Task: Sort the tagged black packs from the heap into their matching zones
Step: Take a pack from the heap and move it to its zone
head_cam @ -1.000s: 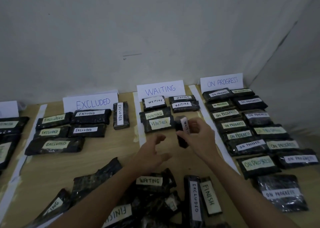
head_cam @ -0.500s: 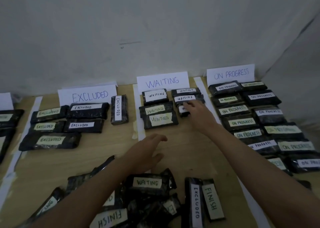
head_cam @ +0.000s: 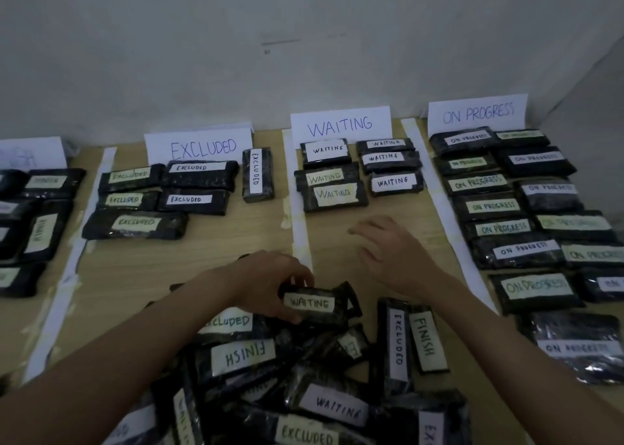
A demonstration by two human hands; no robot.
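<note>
The left hand (head_cam: 266,280) curls its fingers (head_cam: 299,277) around a black plastic-wrapped pack tagged WAITING (head_cam: 315,304) at the far edge of the heap of black packs (head_cam: 287,377). The right hand (head_cam: 388,252) hovers beside it, fingers spread and holding nothing. Beyond both, on the wooden counter (head_cam: 209,252), six packs fill the white-taped WAITING zone (head_cam: 358,174); the leftmost zone's paper sign (head_cam: 30,154) is cut off and unreadable.
</note>
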